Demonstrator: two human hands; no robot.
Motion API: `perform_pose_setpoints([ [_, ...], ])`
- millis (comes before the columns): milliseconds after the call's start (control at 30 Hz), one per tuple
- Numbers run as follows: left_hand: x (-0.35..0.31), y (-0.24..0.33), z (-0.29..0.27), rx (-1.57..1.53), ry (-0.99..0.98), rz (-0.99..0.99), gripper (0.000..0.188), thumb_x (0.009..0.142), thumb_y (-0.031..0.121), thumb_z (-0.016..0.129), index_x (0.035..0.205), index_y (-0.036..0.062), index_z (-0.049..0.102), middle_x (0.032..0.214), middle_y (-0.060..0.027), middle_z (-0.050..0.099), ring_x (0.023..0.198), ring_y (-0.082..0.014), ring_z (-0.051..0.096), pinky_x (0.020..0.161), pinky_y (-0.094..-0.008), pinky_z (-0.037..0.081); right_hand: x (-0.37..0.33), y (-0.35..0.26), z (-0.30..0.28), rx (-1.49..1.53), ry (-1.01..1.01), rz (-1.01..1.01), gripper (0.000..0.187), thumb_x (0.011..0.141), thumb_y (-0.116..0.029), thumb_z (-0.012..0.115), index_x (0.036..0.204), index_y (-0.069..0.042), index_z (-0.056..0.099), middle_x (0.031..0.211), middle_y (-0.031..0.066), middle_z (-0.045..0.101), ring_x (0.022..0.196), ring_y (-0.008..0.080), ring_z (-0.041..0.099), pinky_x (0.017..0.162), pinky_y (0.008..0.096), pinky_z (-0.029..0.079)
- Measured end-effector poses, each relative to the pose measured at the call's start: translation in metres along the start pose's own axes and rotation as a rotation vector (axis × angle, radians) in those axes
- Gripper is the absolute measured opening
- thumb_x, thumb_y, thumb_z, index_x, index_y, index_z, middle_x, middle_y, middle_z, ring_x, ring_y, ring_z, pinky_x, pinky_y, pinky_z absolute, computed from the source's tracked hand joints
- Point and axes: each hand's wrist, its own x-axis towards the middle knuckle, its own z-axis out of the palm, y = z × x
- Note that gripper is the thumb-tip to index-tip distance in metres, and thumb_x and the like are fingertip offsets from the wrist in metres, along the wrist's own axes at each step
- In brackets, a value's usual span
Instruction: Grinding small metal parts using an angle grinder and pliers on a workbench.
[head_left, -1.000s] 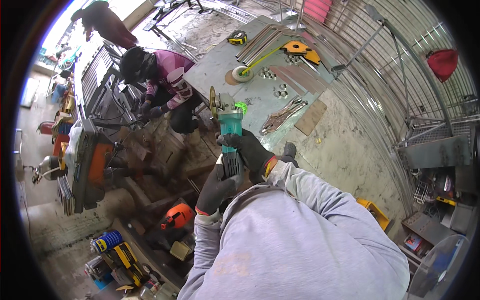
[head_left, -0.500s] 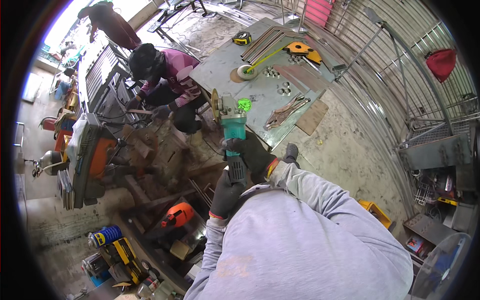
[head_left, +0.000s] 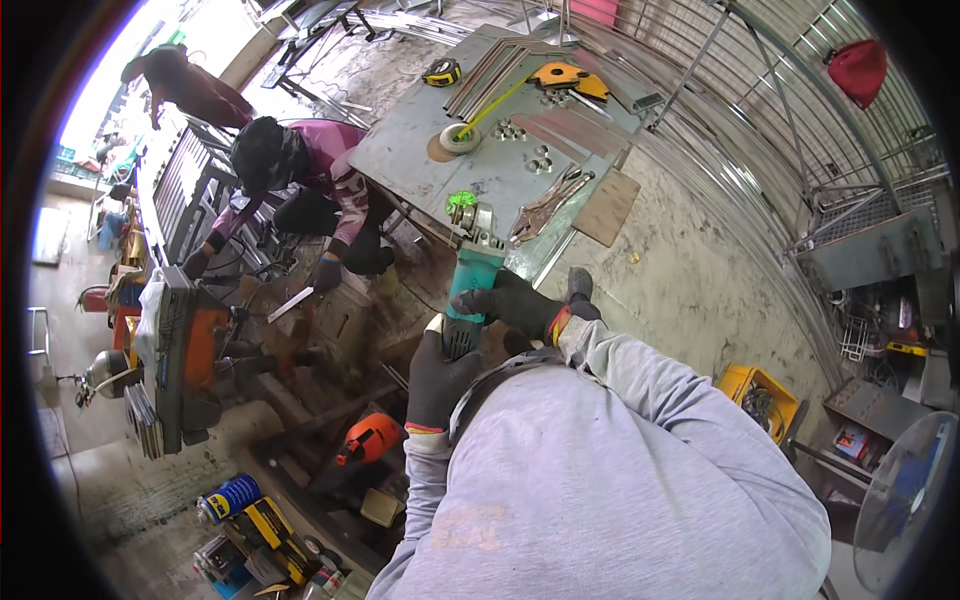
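A teal angle grinder (head_left: 476, 268) is held up in front of my chest, its metal head (head_left: 478, 226) pointing away from me. My right hand (head_left: 512, 303), in a dark glove, wraps round the middle of its body. Lower down, my left hand (head_left: 440, 378), gloved too, is closed on the dark rear end of the handle. The grinder's disc is hard to make out from this angle. Just beyond the tool is the grey metal table (head_left: 415, 170), where a pair of locking clamps (head_left: 545, 207) lies near the close edge.
On the table are a tape measure (head_left: 441, 72), yellow magnetic squares (head_left: 568, 78), a white roll (head_left: 460, 138) and several metal rings (head_left: 511, 131). A co-worker (head_left: 310, 170) crouches at left, holding a flat strip. An orange tool (head_left: 370, 438) lies below; a yellow crate (head_left: 758, 400) stands right.
The grinder has turned in my hands, so its disc no longer shows clearly at the left. My view has shifted a little, and the co-worker's strip has moved lower.
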Motion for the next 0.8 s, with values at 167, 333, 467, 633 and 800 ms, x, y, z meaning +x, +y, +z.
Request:
perform_pose_setpoints([
  [167,0.016,0.014,0.024,0.450,0.266,0.304,0.094,0.077,0.028,0.098,0.155,-0.0015,0.057,0.132,-0.0235,0.072,0.118,-0.0441,0.072,0.100,-0.0515,0.059,-0.002,0.025,0.013,0.127,0.085,0.002,0.045,0.100,-0.039,0.088,0.130,-0.007,0.079,0.118,0.0059,0.082,0.107,0.0171,0.075,0.095,0.0394,0.061],
  [333,0.021,0.002,0.034,0.444,0.329,0.334,0.093,0.075,0.026,0.099,0.154,-0.0011,0.056,0.137,-0.0240,0.068,0.125,-0.0460,0.070,0.105,-0.0516,0.059,-0.009,0.020,0.016,0.089,0.124,0.061,0.050,0.096,-0.038,0.093,0.130,-0.004,0.079,0.119,0.0090,0.082,0.107,0.0197,0.077,0.097,0.0383,0.061],
  [467,0.026,-0.009,0.040,0.386,0.268,0.179,0.090,0.075,0.027,0.098,0.152,0.0007,0.057,0.137,-0.0233,0.069,0.124,-0.0447,0.071,0.102,-0.0502,0.060,-0.016,0.013,0.017,-0.113,0.139,0.105,0.053,0.093,-0.036,0.095,0.131,-0.004,0.079,0.121,0.0108,0.083,0.109,0.0218,0.078,0.099,0.0373,0.061],
  [633,0.023,-0.012,0.037,0.345,0.192,0.057,0.100,0.076,0.027,0.098,0.162,0.0006,0.054,0.143,-0.0269,0.068,0.127,-0.0456,0.071,0.104,-0.0512,0.059,-0.020,0.002,0.018,-0.218,0.096,0.135,0.050,0.092,-0.037,0.094,0.129,-0.005,0.081,0.120,0.0102,0.084,0.109,0.0219,0.079,0.099,0.0382,0.061],
  [800,0.022,-0.023,0.036,0.279,0.257,0.247,0.063,0.081,0.027,0.095,0.132,0.0068,0.063,0.108,-0.0148,0.077,0.100,-0.0382,0.078,0.085,-0.0467,0.062,-0.023,-0.006,0.026,-0.326,0.080,0.159,0.049,0.091,-0.036,0.094,0.127,-0.005,0.081,0.118,0.0101,0.085,0.108,0.0210,0.079,0.098,0.0385,0.060],
])
